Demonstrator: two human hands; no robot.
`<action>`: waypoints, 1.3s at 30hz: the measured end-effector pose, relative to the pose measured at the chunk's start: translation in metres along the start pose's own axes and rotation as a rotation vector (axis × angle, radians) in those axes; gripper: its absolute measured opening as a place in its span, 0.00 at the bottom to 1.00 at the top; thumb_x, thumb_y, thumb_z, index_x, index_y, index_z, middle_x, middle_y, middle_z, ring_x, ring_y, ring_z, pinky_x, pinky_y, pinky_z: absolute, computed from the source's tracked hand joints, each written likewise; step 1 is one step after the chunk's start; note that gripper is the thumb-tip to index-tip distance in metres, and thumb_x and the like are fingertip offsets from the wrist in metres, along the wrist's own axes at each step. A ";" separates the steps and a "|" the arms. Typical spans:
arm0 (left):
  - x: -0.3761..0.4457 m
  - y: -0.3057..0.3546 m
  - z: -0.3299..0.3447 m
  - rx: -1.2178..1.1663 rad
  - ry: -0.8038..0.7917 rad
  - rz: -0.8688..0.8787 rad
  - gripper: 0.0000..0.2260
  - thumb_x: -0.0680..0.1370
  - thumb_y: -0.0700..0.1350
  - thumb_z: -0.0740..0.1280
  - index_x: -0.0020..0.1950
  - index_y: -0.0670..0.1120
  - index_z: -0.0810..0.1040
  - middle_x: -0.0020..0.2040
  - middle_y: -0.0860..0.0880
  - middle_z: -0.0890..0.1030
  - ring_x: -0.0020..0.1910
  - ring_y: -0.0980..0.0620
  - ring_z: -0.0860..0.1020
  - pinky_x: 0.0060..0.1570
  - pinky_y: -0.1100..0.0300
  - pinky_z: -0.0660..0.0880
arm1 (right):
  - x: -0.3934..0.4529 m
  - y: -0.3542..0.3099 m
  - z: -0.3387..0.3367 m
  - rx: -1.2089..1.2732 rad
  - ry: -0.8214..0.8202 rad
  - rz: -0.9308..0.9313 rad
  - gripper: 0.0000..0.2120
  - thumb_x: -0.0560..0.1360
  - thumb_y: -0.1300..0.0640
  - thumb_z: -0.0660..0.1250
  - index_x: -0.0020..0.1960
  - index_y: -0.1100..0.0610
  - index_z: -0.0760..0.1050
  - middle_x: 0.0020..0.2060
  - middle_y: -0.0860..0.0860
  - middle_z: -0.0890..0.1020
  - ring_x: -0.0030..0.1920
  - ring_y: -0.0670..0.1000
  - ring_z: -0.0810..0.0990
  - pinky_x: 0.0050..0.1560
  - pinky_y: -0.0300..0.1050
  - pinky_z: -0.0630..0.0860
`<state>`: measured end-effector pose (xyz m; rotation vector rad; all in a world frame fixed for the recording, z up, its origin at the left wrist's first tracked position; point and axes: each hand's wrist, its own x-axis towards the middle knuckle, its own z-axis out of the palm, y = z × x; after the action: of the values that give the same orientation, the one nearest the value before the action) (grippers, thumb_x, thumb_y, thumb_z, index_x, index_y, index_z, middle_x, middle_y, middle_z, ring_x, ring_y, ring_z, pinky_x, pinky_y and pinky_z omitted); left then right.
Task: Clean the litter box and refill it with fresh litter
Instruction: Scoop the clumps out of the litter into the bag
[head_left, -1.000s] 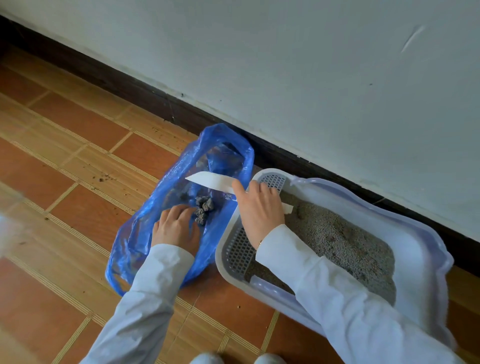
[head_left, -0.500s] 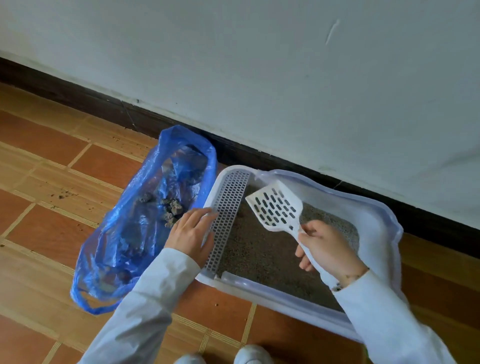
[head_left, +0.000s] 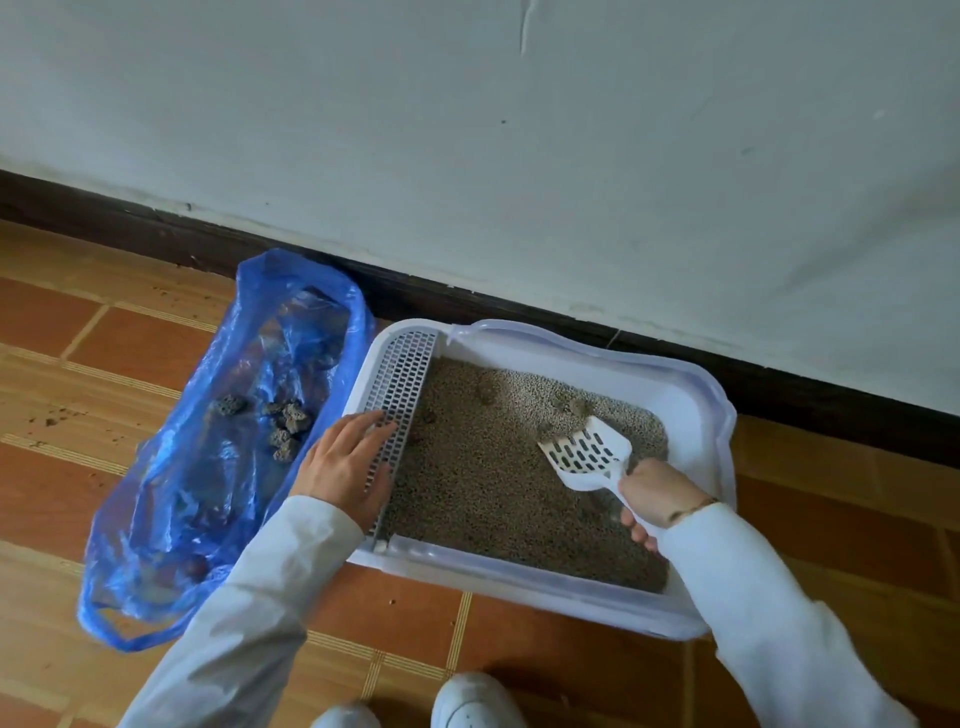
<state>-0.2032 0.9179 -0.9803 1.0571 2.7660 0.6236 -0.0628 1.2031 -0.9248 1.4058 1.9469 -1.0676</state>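
Observation:
A white litter box (head_left: 691, 395) stands on the floor against the wall, holding grey-brown litter (head_left: 483, 488) with a few clumps near its far side. My right hand (head_left: 654, 499) grips the handle of a white slotted scoop (head_left: 587, 449), whose blade is down in the litter at the right. My left hand (head_left: 345, 462) rests flat on the perforated grate (head_left: 402, 379) along the box's left rim, fingers spread. To the left lies an open blue plastic bag (head_left: 208, 467) with several dark clumps (head_left: 285, 421) inside.
The white wall and a dark baseboard (head_left: 519, 306) run just behind the box and bag. Orange floor tiles (head_left: 130, 353) carry scattered crumbs at the left. My white shoes (head_left: 472, 701) show at the bottom edge.
My right hand carried the scoop from over the bag back into the box and lowered it into the litter. My left hand left the bag and settled on the grate.

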 end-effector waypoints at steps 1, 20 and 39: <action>0.000 0.000 0.000 0.003 -0.001 0.002 0.21 0.73 0.48 0.55 0.59 0.41 0.78 0.59 0.41 0.79 0.56 0.37 0.77 0.49 0.39 0.77 | 0.005 -0.005 0.003 -0.001 0.003 -0.024 0.08 0.79 0.60 0.54 0.56 0.59 0.67 0.33 0.57 0.76 0.26 0.52 0.71 0.25 0.38 0.66; -0.003 -0.001 -0.004 -0.005 0.033 0.023 0.20 0.74 0.48 0.56 0.60 0.42 0.78 0.60 0.42 0.78 0.57 0.39 0.77 0.52 0.40 0.77 | -0.012 0.002 0.017 0.441 -0.115 -0.224 0.05 0.81 0.60 0.55 0.53 0.53 0.69 0.31 0.55 0.74 0.24 0.50 0.69 0.23 0.40 0.66; -0.007 -0.011 -0.013 -0.003 0.077 -0.087 0.20 0.74 0.50 0.55 0.59 0.44 0.78 0.58 0.42 0.79 0.56 0.36 0.77 0.49 0.38 0.76 | -0.044 -0.021 0.018 0.349 -0.101 -0.461 0.05 0.80 0.61 0.57 0.51 0.52 0.70 0.30 0.54 0.75 0.26 0.51 0.70 0.24 0.42 0.69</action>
<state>-0.2082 0.9015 -0.9736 0.9258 2.8577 0.6695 -0.0689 1.1610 -0.8942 1.0540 2.1367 -1.7226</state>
